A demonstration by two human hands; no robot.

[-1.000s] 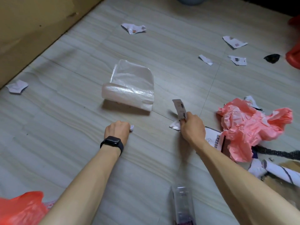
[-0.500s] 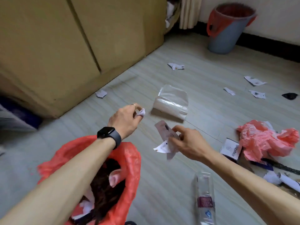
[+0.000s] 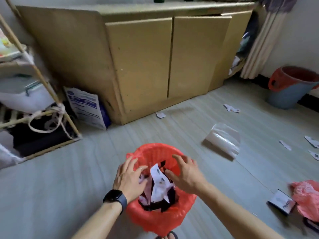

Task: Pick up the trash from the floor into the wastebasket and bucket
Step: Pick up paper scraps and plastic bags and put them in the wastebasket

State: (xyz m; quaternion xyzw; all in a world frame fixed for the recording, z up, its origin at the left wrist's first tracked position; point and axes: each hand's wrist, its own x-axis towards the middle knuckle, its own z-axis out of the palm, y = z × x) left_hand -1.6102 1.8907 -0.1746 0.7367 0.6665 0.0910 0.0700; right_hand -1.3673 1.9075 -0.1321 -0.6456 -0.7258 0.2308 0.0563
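A wastebasket lined with a red bag (image 3: 155, 152) stands on the floor right in front of me. My left hand (image 3: 128, 177) and my right hand (image 3: 187, 175) hover over its mouth, fingers spread and holding nothing. Between them a white paper scrap (image 3: 159, 184) lies on dark trash inside the basket. A blue bucket with a red liner (image 3: 290, 87) stands at the far right by the wall. Paper scraps (image 3: 231, 108) and a clear plastic bag (image 3: 222, 140) lie on the floor to the right.
A tan cabinet (image 3: 155, 66) runs along the back. A wooden rack (image 3: 43, 87) with tied rope and a printed sack (image 3: 86, 107) stand at the left. A crumpled pink bag (image 3: 305, 197) and a small box (image 3: 281, 203) lie at the right edge.
Both hands carried their paper scraps from the floor over to the red wastebasket and let go of them; the fingers are now spread. My view swung up and left.
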